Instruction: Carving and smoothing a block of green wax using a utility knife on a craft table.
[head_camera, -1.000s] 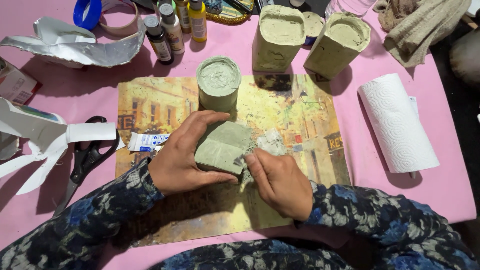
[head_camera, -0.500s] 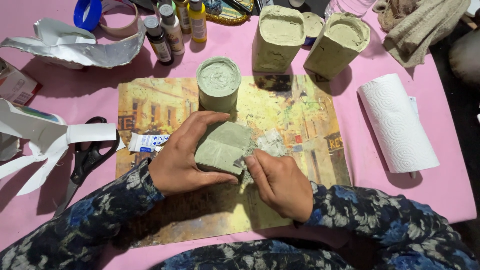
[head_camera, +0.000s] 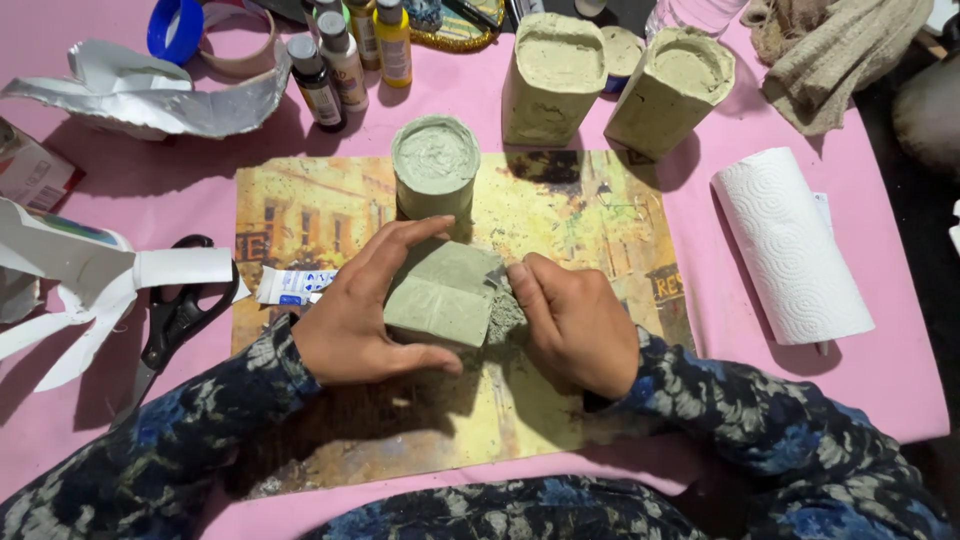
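My left hand (head_camera: 362, 312) grips a grey-green block of moulded clay or cement (head_camera: 445, 293) lying on its side on a yellow picture mat (head_camera: 300, 210). My right hand (head_camera: 575, 320) presses against the block's rough right end, where crumbly grey material (head_camera: 505, 318) shows. A round grey-green cast cylinder (head_camera: 434, 165) stands just behind the block.
Two tall cast blocks (head_camera: 555, 75) (head_camera: 672, 88) stand at the back. Small paint bottles (head_camera: 345, 55) sit at the back left, next to foil scraps (head_camera: 150, 95) and tape rolls (head_camera: 180, 25). Scissors (head_camera: 175, 320) and a small tube (head_camera: 292, 286) lie left. A paper towel roll (head_camera: 790, 245) lies right.
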